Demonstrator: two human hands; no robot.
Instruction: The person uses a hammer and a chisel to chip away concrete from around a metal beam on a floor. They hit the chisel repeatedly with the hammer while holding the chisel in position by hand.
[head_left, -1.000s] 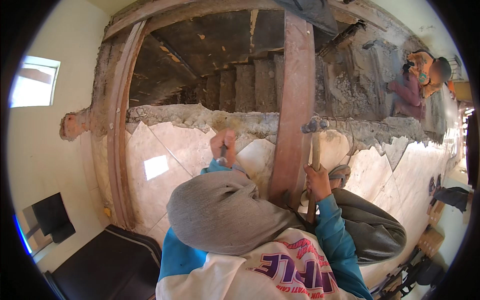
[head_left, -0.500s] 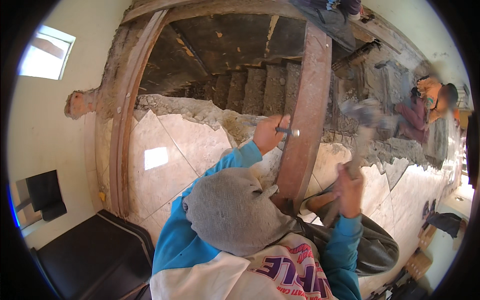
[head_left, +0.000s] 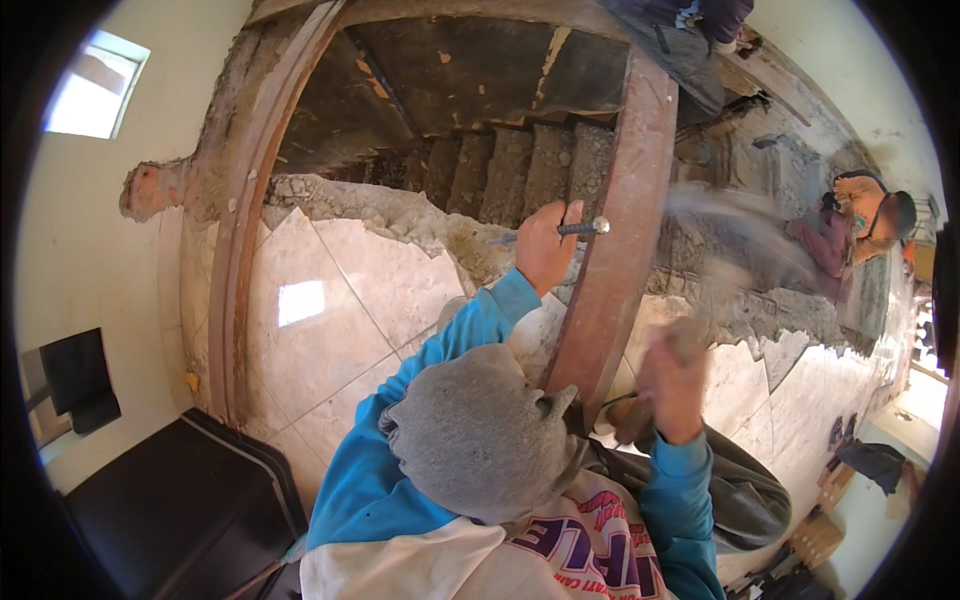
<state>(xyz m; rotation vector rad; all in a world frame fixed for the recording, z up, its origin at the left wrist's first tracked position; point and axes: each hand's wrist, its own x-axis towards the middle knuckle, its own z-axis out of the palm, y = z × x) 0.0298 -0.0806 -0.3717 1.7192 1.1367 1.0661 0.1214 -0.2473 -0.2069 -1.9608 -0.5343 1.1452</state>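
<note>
Near the centre, my left hand [head_left: 546, 250] is closed around a ribbed metal chisel [head_left: 583, 228]. Its round struck end sticks out to the right, in front of the reddish-brown beam, and its thin tip reaches left toward the broken concrete edge [head_left: 400, 212]. My right hand [head_left: 674, 385], smeared by motion, grips a hammer to the right of the beam. The hammer [head_left: 728, 205] is a pale streak over the rubble, so its head has no clear outline. A gap separates hammer and chisel.
A reddish-brown beam [head_left: 625, 215] crosses between my hands. Beyond the jagged tiled floor [head_left: 340, 270], concrete steps [head_left: 510, 175] lie in an opening. One person [head_left: 690, 40] is at the far edge; another in orange [head_left: 862, 215] crouches at right. A black case [head_left: 170, 510] stands lower left.
My left hand has risen slightly with the chisel, whose struck end now points a little upward. The hammer in my right hand has swung and is more blurred. The whole view has shifted slightly.
</note>
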